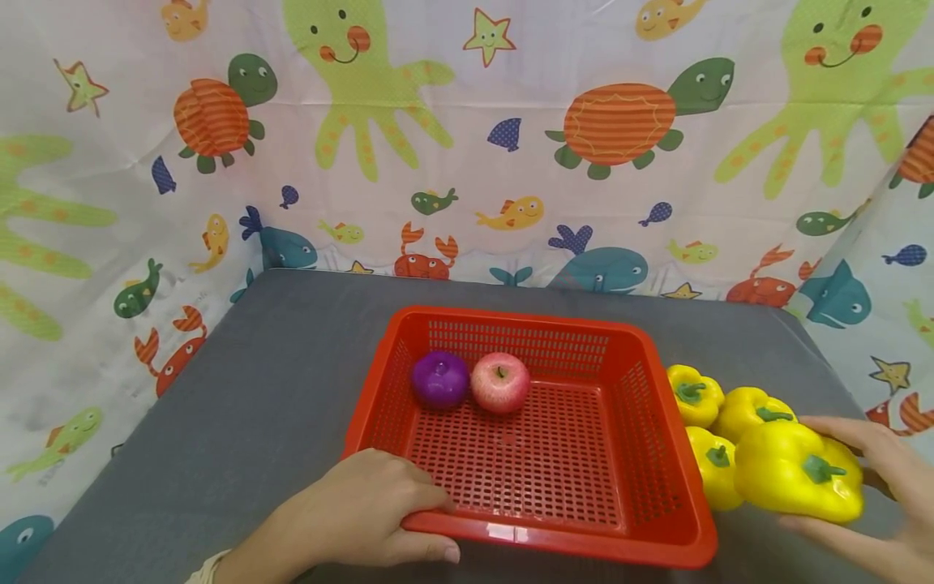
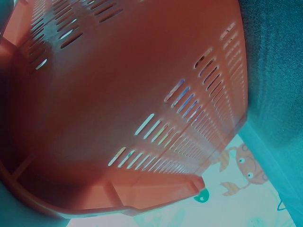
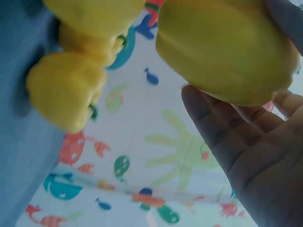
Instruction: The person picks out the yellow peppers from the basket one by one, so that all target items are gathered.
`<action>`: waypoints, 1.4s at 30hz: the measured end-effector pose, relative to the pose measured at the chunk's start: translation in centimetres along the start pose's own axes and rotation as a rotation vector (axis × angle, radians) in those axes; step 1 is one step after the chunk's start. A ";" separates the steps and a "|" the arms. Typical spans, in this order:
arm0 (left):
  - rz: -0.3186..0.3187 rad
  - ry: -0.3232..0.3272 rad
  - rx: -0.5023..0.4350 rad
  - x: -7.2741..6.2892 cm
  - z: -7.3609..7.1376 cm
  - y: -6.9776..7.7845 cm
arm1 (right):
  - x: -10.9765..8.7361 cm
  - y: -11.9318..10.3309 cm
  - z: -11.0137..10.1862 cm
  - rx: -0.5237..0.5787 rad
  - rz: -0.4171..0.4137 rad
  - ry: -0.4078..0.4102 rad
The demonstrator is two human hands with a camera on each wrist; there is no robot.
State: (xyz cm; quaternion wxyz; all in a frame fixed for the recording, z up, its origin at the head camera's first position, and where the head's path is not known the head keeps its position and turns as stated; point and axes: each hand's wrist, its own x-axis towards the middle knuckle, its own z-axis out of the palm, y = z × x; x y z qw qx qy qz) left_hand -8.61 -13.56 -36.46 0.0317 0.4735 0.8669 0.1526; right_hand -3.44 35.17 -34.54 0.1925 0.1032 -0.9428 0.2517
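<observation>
My left hand (image 1: 365,507) grips the near rim of a red plastic basket (image 1: 584,551) at its left corner, fingers over the edge and thumb outside. The left wrist view looks at the basket's slotted outer wall (image 2: 118,104) from close by. Inside the basket, a round glossy purple fruit (image 1: 441,379) and a pink-red apple (image 1: 500,383) sit side by side toward the back left. At the right, my right hand (image 1: 883,478) holds a yellow bell pepper (image 1: 788,470) between thumb and fingers. In the right wrist view, its fingers (image 3: 222,127) curve under the pepper (image 3: 222,52).
Three more yellow bell peppers, one at the back (image 1: 689,405), one at the right (image 1: 740,414) and one in front (image 1: 708,470), cluster against the basket's right side. A grey cloth (image 1: 219,422) covers the table. Sea-animal curtains (image 1: 467,178) enclose the back and sides.
</observation>
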 end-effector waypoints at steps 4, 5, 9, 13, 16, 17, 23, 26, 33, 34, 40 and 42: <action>-0.002 0.008 0.009 -0.1 0.0 0.0 | -0.3 1.7 -0.3 -0.055 0.009 0.027; -0.002 0.012 0.011 -0.1 0.0 0.0 | -0.3 2.1 -0.3 -0.079 0.025 0.014; -0.004 0.024 0.015 -0.2 -0.1 0.0 | -0.4 3.6 0.1 -0.161 0.090 -0.052; -0.005 0.022 0.017 -0.2 -0.1 0.0 | -0.9 4.7 0.9 -0.180 0.140 -0.102; -0.006 0.021 0.020 -0.3 -0.1 0.0 | -1.1 5.1 1.7 -0.165 0.166 -0.160; -0.006 0.022 0.021 -0.3 -0.1 0.0 | -1.1 5.3 1.9 -0.159 0.175 -0.182; -0.003 0.024 0.025 -0.3 0.0 0.0 | -1.0 6.1 2.9 -0.122 0.232 -0.295; -0.004 0.019 0.022 -0.3 0.1 0.0 | -1.0 6.3 3.2 -0.116 0.260 -0.338; -0.008 0.004 0.018 -0.2 0.0 0.1 | -1.1 6.1 3.3 -0.108 0.319 -0.364; -0.010 0.001 0.014 -0.2 -0.1 0.1 | -1.1 6.1 3.3 -0.105 0.322 -0.360; -0.009 0.013 0.019 -0.2 -0.1 0.1 | -1.1 5.9 3.5 -0.109 0.271 -0.261; -0.006 0.020 0.023 -0.2 -0.2 0.1 | -1.1 5.9 3.7 -0.114 0.247 -0.227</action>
